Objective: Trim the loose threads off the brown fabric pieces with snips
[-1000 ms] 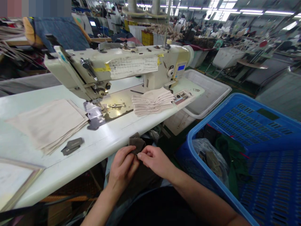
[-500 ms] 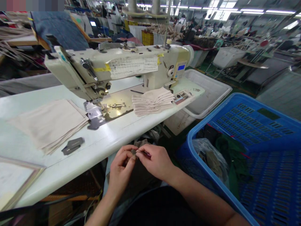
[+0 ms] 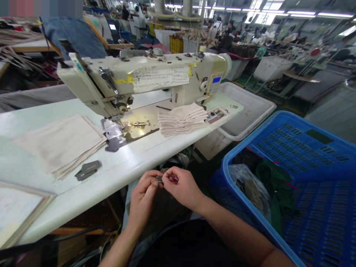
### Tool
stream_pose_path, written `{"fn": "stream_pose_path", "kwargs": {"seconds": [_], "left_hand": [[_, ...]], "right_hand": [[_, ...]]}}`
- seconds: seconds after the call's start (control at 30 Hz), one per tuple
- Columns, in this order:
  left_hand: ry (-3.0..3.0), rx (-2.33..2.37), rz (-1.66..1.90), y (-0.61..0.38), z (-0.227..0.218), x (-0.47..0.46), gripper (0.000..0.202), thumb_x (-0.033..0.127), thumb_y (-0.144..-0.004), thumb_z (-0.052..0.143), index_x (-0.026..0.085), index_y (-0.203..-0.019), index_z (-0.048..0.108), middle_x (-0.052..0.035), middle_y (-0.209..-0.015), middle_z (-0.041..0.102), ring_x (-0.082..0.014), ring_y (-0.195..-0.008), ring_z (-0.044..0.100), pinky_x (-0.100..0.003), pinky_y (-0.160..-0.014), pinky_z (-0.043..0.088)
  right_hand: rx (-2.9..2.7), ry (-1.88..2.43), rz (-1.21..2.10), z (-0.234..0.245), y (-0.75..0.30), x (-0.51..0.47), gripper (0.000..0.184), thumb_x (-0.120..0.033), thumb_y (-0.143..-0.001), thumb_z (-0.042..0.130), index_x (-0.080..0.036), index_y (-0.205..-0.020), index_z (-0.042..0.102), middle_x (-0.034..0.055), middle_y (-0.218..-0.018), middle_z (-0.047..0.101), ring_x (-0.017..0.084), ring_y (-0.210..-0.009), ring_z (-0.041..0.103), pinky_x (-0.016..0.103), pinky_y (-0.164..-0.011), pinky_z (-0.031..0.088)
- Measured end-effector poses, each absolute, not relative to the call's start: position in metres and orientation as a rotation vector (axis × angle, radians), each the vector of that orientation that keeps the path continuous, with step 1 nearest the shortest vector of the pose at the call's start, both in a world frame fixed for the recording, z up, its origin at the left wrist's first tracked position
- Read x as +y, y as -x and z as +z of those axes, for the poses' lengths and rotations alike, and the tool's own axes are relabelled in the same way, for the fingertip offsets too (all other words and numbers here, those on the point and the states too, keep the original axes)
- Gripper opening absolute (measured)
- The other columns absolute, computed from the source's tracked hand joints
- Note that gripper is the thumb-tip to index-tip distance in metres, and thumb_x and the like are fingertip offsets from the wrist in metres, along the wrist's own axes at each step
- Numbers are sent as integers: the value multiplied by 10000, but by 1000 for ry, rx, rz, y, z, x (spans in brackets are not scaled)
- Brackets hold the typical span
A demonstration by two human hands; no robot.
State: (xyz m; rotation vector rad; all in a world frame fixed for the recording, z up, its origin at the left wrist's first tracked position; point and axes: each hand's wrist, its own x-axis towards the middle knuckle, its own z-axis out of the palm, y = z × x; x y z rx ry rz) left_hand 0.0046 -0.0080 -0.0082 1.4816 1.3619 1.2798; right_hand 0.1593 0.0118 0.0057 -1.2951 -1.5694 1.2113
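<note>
Over my lap, just off the table's front edge, both hands meet fingertip to fingertip. My left hand (image 3: 144,191) is closed in a pinch on a small metal-looking piece (image 3: 159,179), too small to name. My right hand (image 3: 182,187) is closed beside it, thumb and forefinger pressed together; what it holds, if anything, is hidden by the fingers. Beyond them on the table (image 3: 133,159) stands a sewing machine (image 3: 155,76). A stack of pale cloth pieces (image 3: 63,141) lies left of the needle, and a folded pale bundle (image 3: 182,119) lies right of it.
A dark grey flat piece (image 3: 87,170) lies near the left stack. At the near left is a framed board (image 3: 22,211). A blue basket (image 3: 229,159) holding dark cloth and a plastic bag (image 3: 250,185) stands on the right, with a white bin (image 3: 258,116) behind it.
My right fingertips have shifted slightly and curled in more, and the small piece shows more plainly at my left fingertips. The whole view has moved a little.
</note>
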Motion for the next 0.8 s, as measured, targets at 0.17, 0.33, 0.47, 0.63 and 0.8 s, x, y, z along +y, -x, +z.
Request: {"fn": "stream_pose_path", "kwargs": {"seconds": [0.17, 0.33, 0.47, 0.63, 0.8], "left_hand": [[-1509, 1371, 1269, -1, -9, -7, 281, 292, -903, 560, 222, -656, 674, -32, -938, 680, -187, -901, 649, -282, -834, 503], [-1579, 1424, 1277, 0, -6, -7, 292, 314, -925, 559, 223, -673, 675, -42, -969, 679, -196, -933, 653, -295, -853, 500], [-1647, 1434, 1296, -2, -4, -8, 291, 290, -921, 563, 220, -643, 615, -38, -964, 679, -188, -917, 656, -286, -836, 509], [-1712, 1444, 1299, -4, -3, -8, 286, 272, -929, 545, 220, -654, 604, -39, -964, 680, -187, -914, 660, -283, -821, 523], [-1747, 1454, 1287, -4, -3, -9, 290, 284, -935, 539, 218, -659, 603, -51, -964, 679, -196, -916, 656, -302, -828, 533]], "right_hand": [[-1526, 1245, 1320, 4, -164, 13, 180, -359, -925, 598, -190, -886, 645, 2, -787, 662, 154, -738, 619, 253, -683, 458], [-1742, 1267, 1140, 17, -175, 2, 263, -405, -1050, 409, -206, -1067, 579, 7, -825, 678, 169, -745, 648, 277, -704, 459], [-1903, 1321, 960, 30, -177, -4, 215, -407, -1003, 531, -218, -940, 613, 6, -830, 705, 175, -762, 683, 265, -695, 442], [-1973, 1360, 841, 31, -173, -6, 210, -416, -974, 577, -215, -959, 635, 15, -867, 731, 182, -783, 696, 267, -701, 441], [-1985, 1383, 840, 28, -173, -4, 178, -374, -972, 572, -209, -975, 638, 28, -887, 741, 189, -810, 707, 271, -723, 457]]}}
